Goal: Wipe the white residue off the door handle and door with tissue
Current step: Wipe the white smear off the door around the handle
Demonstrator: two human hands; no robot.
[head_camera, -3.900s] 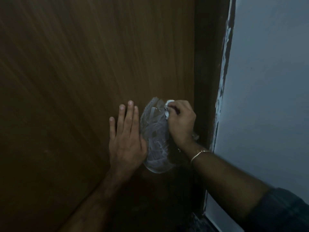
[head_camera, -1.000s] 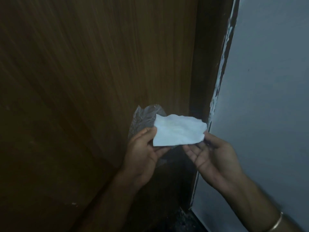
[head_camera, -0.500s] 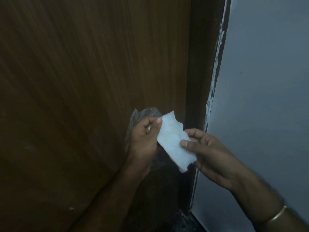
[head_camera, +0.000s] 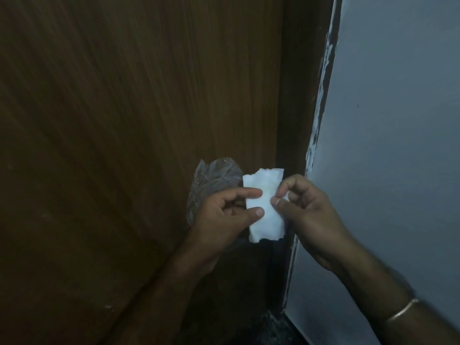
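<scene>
A brown wooden door (head_camera: pixel 129 115) fills the left of the view. Its handle is wrapped in clear plastic film (head_camera: pixel 214 180) and mostly hidden behind my hands. In front of the handle I hold a white tissue (head_camera: pixel 265 202) upright, partly folded. My left hand (head_camera: pixel 224 220) pinches its left edge between thumb and forefinger. My right hand (head_camera: pixel 306 210) pinches its right edge with thumb and fingertips; a thin bangle sits on that wrist. The tissue is off the door.
A dark door frame (head_camera: pixel 298 95) runs up beside the door, with chipped white paint along its edge (head_camera: pixel 323 78). A pale grey wall (head_camera: pixel 398 145) fills the right. A small white speck (head_camera: pixel 108 306) marks the lower door. Dark floor shows at the bottom.
Earlier my right hand rubbed the wrapped handle while my left lay flat on the door. Both hands then drew back, spread the tissue wide, and have since turned it upright and narrower.
</scene>
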